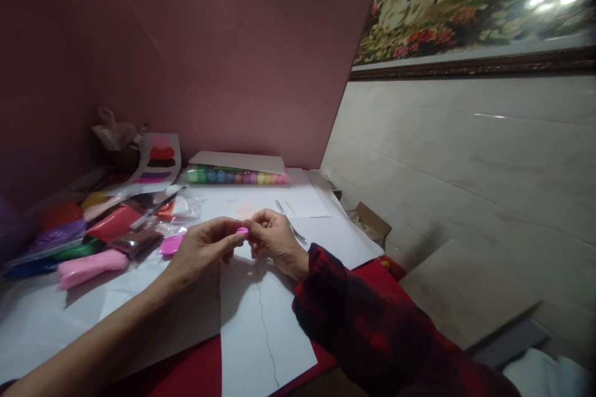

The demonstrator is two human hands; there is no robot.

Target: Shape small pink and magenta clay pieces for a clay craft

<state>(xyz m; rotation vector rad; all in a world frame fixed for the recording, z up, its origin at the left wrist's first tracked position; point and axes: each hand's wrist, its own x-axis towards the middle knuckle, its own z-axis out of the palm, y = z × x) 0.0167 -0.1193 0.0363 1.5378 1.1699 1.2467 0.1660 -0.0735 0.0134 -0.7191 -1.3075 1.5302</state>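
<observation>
Between the fingertips of both hands is a small piece of pink clay [243,231]. My left hand [205,248] pinches it from the left with thumb and index finger. My right hand [275,242] comes from the right, its thumb and index finger closed at the clay's other side. Both hands are above a white paper sheet [251,335] with a wavy pencil line running down it. Close to my left hand, a magenta clay pack [171,245] lies on the table.
Bagged clay in several colours, including a pink pack [93,265], covers the left side. A long pack of coloured clay [233,177] lies at the back. Tweezers [291,222] rest behind my right hand. An open cardboard box [370,221] stands at the right.
</observation>
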